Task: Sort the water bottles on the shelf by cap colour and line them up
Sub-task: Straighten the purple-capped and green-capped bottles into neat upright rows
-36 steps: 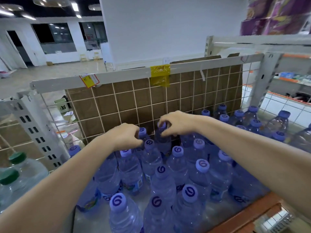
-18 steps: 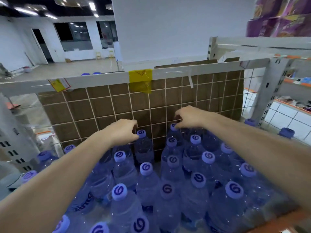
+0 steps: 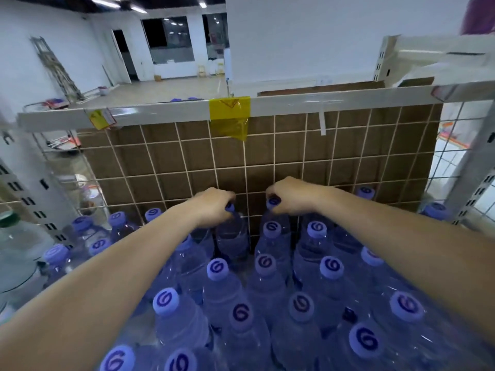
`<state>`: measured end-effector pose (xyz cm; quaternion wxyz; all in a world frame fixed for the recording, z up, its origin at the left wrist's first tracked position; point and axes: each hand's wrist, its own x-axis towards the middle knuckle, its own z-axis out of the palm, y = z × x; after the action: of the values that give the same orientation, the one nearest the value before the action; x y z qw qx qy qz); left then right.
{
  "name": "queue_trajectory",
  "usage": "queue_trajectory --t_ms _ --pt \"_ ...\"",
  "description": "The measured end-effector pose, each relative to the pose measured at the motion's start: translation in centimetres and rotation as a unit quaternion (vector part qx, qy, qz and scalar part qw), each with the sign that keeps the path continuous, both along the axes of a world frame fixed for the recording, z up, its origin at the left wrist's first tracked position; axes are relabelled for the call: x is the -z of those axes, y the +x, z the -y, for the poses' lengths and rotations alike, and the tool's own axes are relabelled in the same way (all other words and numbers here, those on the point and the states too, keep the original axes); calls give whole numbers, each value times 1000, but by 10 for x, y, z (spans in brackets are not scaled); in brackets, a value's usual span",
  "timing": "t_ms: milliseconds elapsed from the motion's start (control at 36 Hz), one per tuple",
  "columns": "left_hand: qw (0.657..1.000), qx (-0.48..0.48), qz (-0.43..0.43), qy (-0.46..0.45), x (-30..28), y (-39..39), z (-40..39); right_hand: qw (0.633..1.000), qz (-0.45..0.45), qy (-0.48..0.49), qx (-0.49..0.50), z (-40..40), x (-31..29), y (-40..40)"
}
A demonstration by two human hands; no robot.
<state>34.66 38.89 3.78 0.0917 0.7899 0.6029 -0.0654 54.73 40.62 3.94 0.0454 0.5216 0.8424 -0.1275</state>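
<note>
We see dim, bluish light. Bright ceiling lights (image 3: 107, 2) shine far back. The shelf rail (image 3: 160, 113) has a shiny spot. Straight lines bend near the edges. The corners look soft and a bit blurry.

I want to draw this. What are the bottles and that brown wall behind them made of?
The bottles look like thin clear plastic: you see water through them. Their purple caps seem matte plastic. The brown wall looks like cardboard, dull and flat, behind a pale wire grid.

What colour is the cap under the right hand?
Purple-blue, with a darker swirl mark; the cap shows under the right hand in the head view.
</note>
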Motion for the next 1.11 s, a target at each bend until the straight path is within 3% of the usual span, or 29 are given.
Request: queue_trajectory --t_ms 528,750,889,1000,1111 --pt "998 20 56 -14 8 -11 -12 998 -39 -36 21 -10 5 -28" --pt "999 30 28 14 4 -13 -7 992 -88 -64 56 -5 -2 -20" --pt "992 60 55 96 -13 0 6 997 -10 -17 70 10 -30 4" --pt "988 104 104 40 -19 23 22 987 115 -32 107 28 -43 19" --pt "986 145 74 -30 -11 45 34 970 128 -140 155 42 -41 27"
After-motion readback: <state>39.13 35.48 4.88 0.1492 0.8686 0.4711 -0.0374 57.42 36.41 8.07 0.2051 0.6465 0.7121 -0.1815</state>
